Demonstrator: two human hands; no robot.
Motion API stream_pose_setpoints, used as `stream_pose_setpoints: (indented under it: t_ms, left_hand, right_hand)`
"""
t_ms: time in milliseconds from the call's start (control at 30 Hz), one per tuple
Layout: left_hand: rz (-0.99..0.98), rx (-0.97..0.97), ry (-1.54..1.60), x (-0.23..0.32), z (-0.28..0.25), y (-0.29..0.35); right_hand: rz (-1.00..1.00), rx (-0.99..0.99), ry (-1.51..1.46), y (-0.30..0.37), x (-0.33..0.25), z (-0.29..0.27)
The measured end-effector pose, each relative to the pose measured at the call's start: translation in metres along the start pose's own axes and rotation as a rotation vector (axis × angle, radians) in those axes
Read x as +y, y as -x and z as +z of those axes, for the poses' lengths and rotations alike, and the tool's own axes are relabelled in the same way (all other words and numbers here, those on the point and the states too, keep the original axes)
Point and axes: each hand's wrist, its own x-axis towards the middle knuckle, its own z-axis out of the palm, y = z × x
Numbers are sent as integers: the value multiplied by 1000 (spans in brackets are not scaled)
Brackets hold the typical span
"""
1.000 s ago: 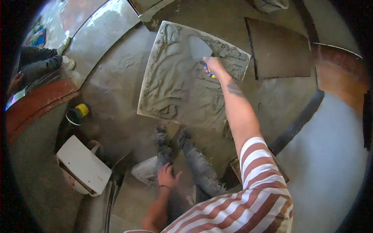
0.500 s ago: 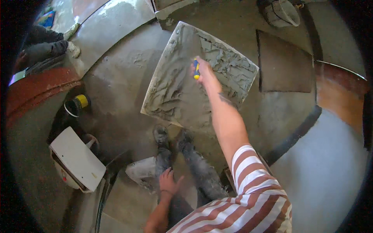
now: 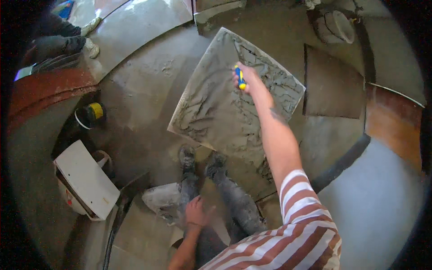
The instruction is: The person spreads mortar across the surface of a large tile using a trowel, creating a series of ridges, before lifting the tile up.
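My right hand (image 3: pixel 250 77) grips a trowel (image 3: pixel 240 78) by its blue and yellow handle, above a large square tile (image 3: pixel 179 109). The trowel's blade cannot be made out against the grey mortar. Wet mortar (image 3: pixel 204 85) covers the tile's upward face. It looks smoothed left of the hand and stands in rough ridges along the right side. A pale patterned strip shows along the tile's left edge. My left hand (image 3: pixel 197 211) lies by my left knee, its fingers stretched out and holding nothing.
A bucket (image 3: pixel 340 28) stands at the far right, near a dark flat square panel (image 3: pixel 333 83). At left are a black and yellow container (image 3: pixel 92 114) and a white board (image 3: pixel 87 182) over a bucket. Another person's legs (image 3: pixel 58 47) show at the upper left.
My view has shifted slightly, so the tile and the things around it sit a little differently. My right hand still holds the trowel over the mortar, and the left stays by the knee.
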Motion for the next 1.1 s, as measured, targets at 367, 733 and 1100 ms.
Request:
stream_pose_setpoints:
  t_ms: [367, 733, 1100]
  left_hand:
    - [-6, -21, 1, 5, 2, 0]
    - [-27, -38, -36, -3, -5, 6]
    - [1, -50, -12, 7, -4, -3]
  right_hand:
    - [-113, 19, -18, -6, 12, 16]
    - [15, 86, 264, 52, 74, 25]
    - [-626, 157, 1600, 19, 92, -43]
